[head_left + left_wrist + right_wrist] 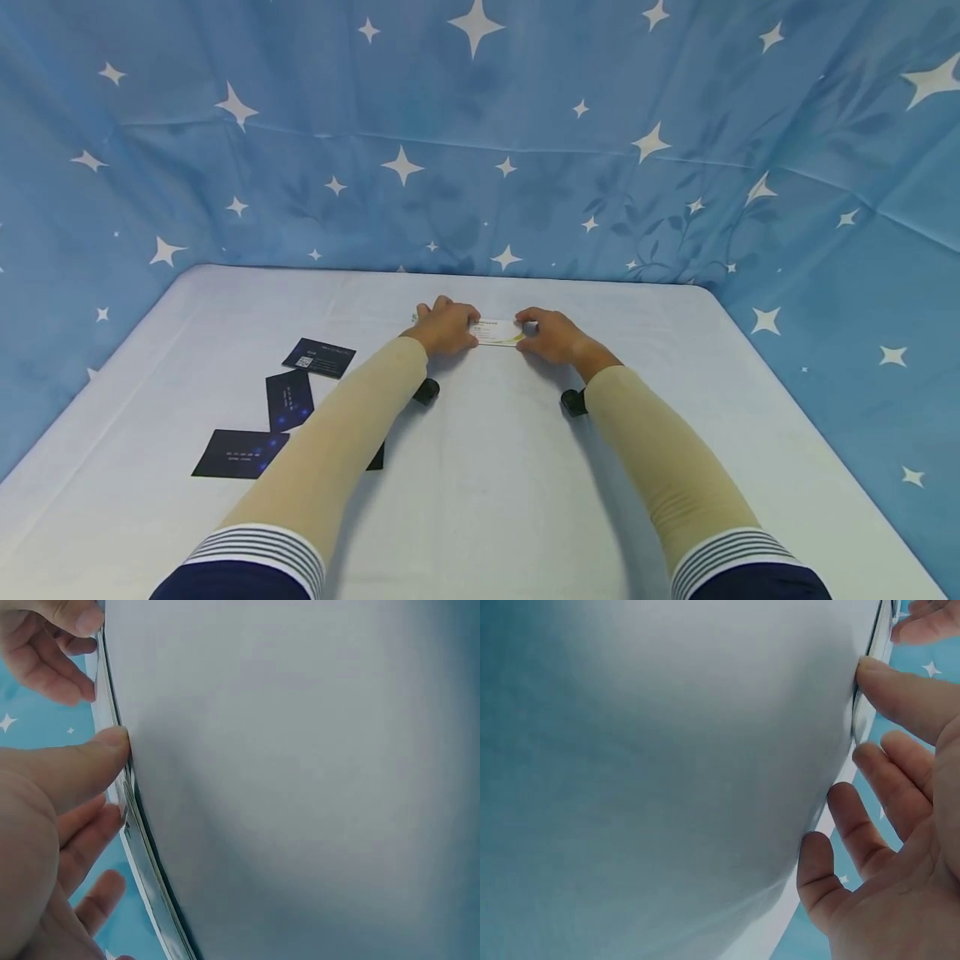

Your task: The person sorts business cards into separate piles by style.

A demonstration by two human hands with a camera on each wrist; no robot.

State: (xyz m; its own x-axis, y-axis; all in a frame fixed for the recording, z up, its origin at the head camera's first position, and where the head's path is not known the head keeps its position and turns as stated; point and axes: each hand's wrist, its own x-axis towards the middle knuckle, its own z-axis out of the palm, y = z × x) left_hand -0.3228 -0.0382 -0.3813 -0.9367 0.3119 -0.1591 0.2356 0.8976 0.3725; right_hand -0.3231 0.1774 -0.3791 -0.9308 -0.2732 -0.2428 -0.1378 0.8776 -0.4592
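Observation:
Near the far side of the table lies a white business card (495, 332) with small print and a yellow-green curve at one corner. My left hand (444, 327) pinches its left end between thumb and fingers. At the opposite end, the thumb and fingers of my right hand (557, 337) pinch it too. The left wrist view catches thin card edges (157, 881) running past my left hand, low on the table; how many cards lie there I cannot tell. In the right wrist view the right hand (900, 817) has its thumb at the card's near edge.
To the left lie several dark business cards: one with a QR code (320, 357), one standing lengthwise (288, 400), and one nearer (238, 454). Another dark card (377, 458) is mostly hidden under the left sleeve. A blue star-patterned curtain (480, 208) hangs behind the white table (495, 500).

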